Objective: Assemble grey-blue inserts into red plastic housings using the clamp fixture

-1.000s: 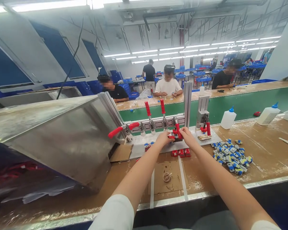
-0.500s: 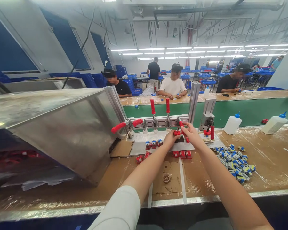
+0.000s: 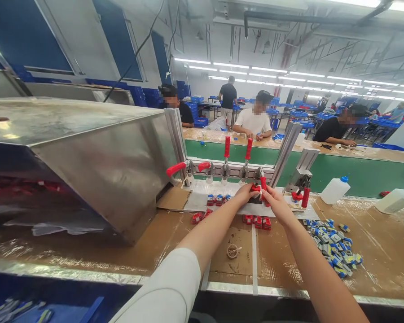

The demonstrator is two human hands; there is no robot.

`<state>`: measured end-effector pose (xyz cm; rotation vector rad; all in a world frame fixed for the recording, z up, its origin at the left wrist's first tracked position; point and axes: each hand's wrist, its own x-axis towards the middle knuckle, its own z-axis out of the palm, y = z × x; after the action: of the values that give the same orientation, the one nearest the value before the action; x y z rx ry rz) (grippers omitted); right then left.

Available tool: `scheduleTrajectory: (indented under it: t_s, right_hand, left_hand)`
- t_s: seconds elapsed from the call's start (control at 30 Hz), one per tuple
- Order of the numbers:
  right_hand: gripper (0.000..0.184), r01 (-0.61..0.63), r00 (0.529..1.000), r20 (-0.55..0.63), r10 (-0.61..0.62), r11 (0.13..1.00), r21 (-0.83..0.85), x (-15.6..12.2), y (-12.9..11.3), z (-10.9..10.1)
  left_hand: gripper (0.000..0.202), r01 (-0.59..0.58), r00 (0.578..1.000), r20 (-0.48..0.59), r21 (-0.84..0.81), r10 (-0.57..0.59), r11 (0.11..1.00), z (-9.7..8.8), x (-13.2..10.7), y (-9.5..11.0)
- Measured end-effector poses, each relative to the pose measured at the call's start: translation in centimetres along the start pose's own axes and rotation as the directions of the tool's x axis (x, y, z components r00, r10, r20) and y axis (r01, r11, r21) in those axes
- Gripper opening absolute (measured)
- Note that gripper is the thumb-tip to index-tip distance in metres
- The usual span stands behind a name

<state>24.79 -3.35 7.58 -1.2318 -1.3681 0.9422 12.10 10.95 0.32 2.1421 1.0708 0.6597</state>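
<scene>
Fingers of the right hand are gripping a slightly tilted red handle at the right end of the rail. The left hand is touching a small red block beside it; whether pinching, I cannot tell. Red pieces are sitting nearer, blue-grey parts lying heaped rightward.

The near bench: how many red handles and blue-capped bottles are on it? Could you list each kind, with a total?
Red handles on the long rail: 5
Red handle on the separate clamp: 1
Blue-capped bottles: 2
Total: 8
</scene>
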Motion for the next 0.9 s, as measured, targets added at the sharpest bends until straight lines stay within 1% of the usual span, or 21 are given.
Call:
scheduleTrajectory:
  t_s: [0.17, 0.3, 0.37, 0.4, 0.47, 0.53, 0.6, 0.63, 0.67, 0.7, 0.73, 0.77, 0.8, 0.83, 0.87, 0.9]
  right_hand:
    - [0.043, 0.036, 0.999, 0.017, -0.034, 0.989, -0.144, 0.0, 2.5, -0.1]
    - [0.043, 0.097, 0.994, 0.062, -0.085, 0.971, -0.218, 0.8, 5.1, 0.0]
    - [0.039, 0.125, 0.992, 0.028, -0.122, 0.936, -0.328, 1.5, 6.3, 0.3]
    - [0.037, 0.127, 0.990, -0.002, -0.140, 0.906, -0.404, 1.9, 6.7, 0.4]
    - [0.034, 0.107, 0.983, -0.070, -0.172, 0.831, -0.546, 2.3, 7.0, 0.7]
    - [0.037, 0.082, 0.962, -0.153, -0.227, 0.771, -0.631, 1.9, 6.8, 0.7]
    - [0.039, 0.095, 0.925, -0.218, -0.310, 0.746, -0.659, 0.2, 6.2, 0.8]
    - [0.037, 0.119, 0.917, -0.217, -0.334, 0.750, -0.651, -1.1, 5.9, 1.1]
    - [0.034, 0.155, 0.927, -0.173, -0.333, 0.759, -0.632, -2.6, 5.6, 1.4]
    - [0.032, 0.196, 0.949, -0.078, -0.304, 0.769, -0.608, -4.3, 5.3, 2.0]
    - [0.034, 0.237, 0.965, 0.052, -0.255, 0.775, -0.586, -5.9, 5.1, 2.7]
    - [0.037, 0.274, 0.961, 0.190, -0.200, 0.774, -0.571, -7.4, 5.0, 3.4]
    - [0.039, 0.309, 0.939, 0.312, -0.148, 0.763, -0.568, -8.7, 4.9, 4.3]
    - [0.040, 0.342, 0.910, 0.400, -0.109, 0.743, -0.576, -9.7, 4.8, 5.1]
    - [0.041, 0.369, 0.888, 0.452, -0.084, 0.719, -0.589, -10.5, 4.7, 5.9]
    - [0.040, 0.386, 0.875, 0.478, -0.072, 0.698, -0.603, -10.9, 4.7, 6.6]
  left_hand:
    - [0.045, -0.003, 1.000, 0.007, -0.001, 0.003, 1.000, 0.0, 0.2, -0.4]
    - [0.043, -0.005, 1.000, 0.008, 0.013, 0.005, 1.000, -0.1, 0.3, -0.1]
    - [0.043, -0.008, 1.000, 0.000, 0.035, 0.008, 0.999, -0.3, -0.1, 0.3]
    - [0.044, -0.008, 1.000, -0.007, 0.050, 0.008, 0.999, -0.5, -0.5, 0.5]
    - [0.046, -0.005, 1.000, -0.024, 0.090, 0.007, 0.996, -1.0, -1.8, 0.8]
    - [0.044, -0.010, 0.999, -0.030, 0.137, 0.015, 0.991, -1.7, -4.0, 0.8]
    - [0.037, -0.038, 0.999, 0.001, 0.170, 0.038, 0.985, -2.2, -6.6, 0.6]
    - [0.033, -0.063, 0.998, 0.033, 0.182, 0.058, 0.981, -2.3, -7.8, 0.6]
    - [0.031, -0.099, 0.994, 0.070, 0.199, 0.086, 0.975, -2.3, -9.0, 0.6]
    - [0.031, -0.138, 0.988, 0.106, 0.226, 0.116, 0.964, -2.2, -10.0, 0.6]
    - [0.032, -0.177, 0.980, 0.135, 0.259, 0.146, 0.949, -1.9, -10.8, 0.7]
    - [0.033, -0.210, 0.973, 0.153, 0.295, 0.171, 0.932, -1.7, -11.5, 0.8]
    - [0.033, -0.232, 0.969, 0.158, 0.326, 0.189, 0.916, -1.5, -12.0, 0.8]
    - [0.032, -0.241, 0.968, 0.154, 0.344, 0.198, 0.908, -1.3, -12.3, 0.9]
    - [0.031, -0.233, 0.970, 0.143, 0.339, 0.195, 0.911, -1.2, -12.7, 0.9]
    - [0.030, -0.214, 0.975, 0.126, 0.314, 0.183, 0.925, -1.3, -13.1, 0.8]
